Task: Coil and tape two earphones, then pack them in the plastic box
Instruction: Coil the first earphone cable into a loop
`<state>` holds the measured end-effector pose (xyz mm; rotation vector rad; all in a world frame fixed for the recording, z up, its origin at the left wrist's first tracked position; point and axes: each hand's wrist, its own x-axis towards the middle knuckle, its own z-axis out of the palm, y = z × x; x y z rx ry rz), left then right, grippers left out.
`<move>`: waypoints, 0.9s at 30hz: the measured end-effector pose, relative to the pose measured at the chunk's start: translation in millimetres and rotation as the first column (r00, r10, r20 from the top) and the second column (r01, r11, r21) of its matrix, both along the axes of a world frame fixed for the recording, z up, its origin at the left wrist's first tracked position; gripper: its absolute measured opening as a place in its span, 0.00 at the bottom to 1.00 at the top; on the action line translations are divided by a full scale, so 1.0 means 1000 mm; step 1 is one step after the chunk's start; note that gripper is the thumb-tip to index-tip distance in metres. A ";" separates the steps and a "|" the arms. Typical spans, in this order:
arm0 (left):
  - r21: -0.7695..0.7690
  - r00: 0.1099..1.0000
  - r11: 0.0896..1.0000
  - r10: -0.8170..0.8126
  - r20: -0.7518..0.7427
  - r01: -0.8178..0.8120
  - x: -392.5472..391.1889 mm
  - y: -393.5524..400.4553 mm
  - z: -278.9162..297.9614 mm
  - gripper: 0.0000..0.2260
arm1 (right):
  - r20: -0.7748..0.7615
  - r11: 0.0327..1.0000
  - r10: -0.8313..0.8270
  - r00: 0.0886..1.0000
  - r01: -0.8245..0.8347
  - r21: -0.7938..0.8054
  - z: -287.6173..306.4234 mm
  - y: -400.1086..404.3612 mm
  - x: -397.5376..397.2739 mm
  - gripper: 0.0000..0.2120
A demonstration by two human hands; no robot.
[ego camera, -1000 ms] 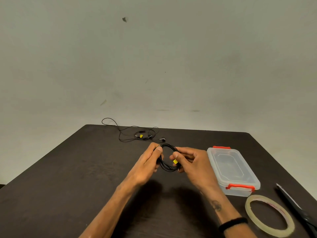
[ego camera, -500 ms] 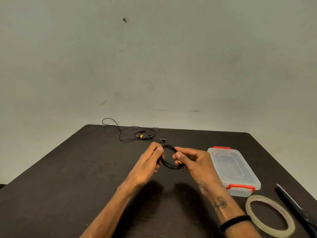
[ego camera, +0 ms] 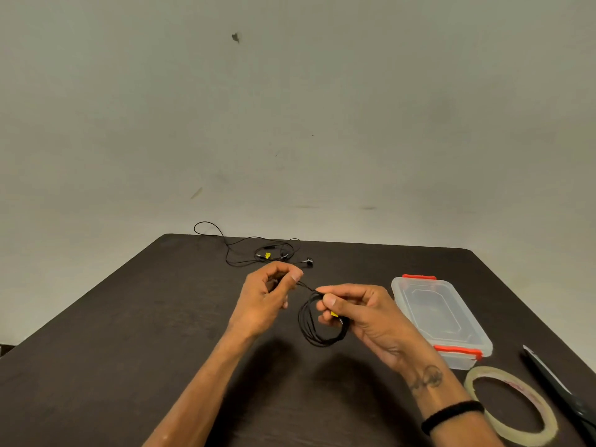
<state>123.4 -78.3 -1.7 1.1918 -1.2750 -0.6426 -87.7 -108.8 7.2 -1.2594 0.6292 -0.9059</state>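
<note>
Above the middle of the dark table point(ego camera: 135, 333), the right hand point(ego camera: 361, 312) pinches a coiled black earphone point(ego camera: 317, 330) at the top of its loops, thumb against forefinger, with a small yellow tag showing just under the fingers. The coil hangs free of the tabletop. A short stretch of its cable runs up and left to the left hand point(ego camera: 269, 293), whose curled fingers grip the cable's end.

Well beyond the hands, near the far edge, the second earphone point(ego camera: 258, 251) lies loose and uncoiled, one loop of cable reaching past the edge.

To the right stands the clear plastic box point(ego camera: 442, 321), lid on, with red clips at both ends; nothing can be seen inside it. Nearer the camera lie a roll of clear tape point(ego camera: 512, 406) and, just beside it, black scissors point(ego camera: 561, 391).
</note>
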 end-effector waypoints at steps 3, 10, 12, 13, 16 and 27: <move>-0.001 0.999 0.999 -0.038 0.038 0.038 -0.012 -0.004 -0.012 0.02 | 0.129 1.000 -0.015 0.992 0.015 -0.001 0.001 -0.001 0.002 0.13; 0.030 0.985 0.985 -0.170 -0.019 0.170 -0.040 -0.002 -0.025 0.09 | 0.139 0.974 -0.195 0.971 0.208 -0.089 -0.004 -0.008 0.002 0.11; 0.038 0.990 0.991 -0.133 0.042 0.132 -0.036 -0.003 -0.026 0.05 | 0.100 0.960 -0.231 0.968 0.243 -0.138 -0.004 -0.008 0.003 0.10; 0.048 0.991 0.994 -0.102 0.081 0.098 -0.032 -0.005 -0.026 0.04 | 0.083 0.954 -0.243 0.966 0.253 -0.158 -0.004 -0.008 0.003 0.10; 0.073 0.982 0.981 -0.183 0.041 0.180 -0.028 -0.003 -0.022 0.06 | 0.031 0.945 -0.258 0.966 0.259 -0.202 -0.005 -0.005 0.005 0.10; 0.189 0.858 0.879 -0.347 -0.379 0.439 -0.020 0.002 -0.011 0.16 | -0.072 0.908 -0.339 0.938 0.306 -0.286 -0.010 -0.008 0.006 0.09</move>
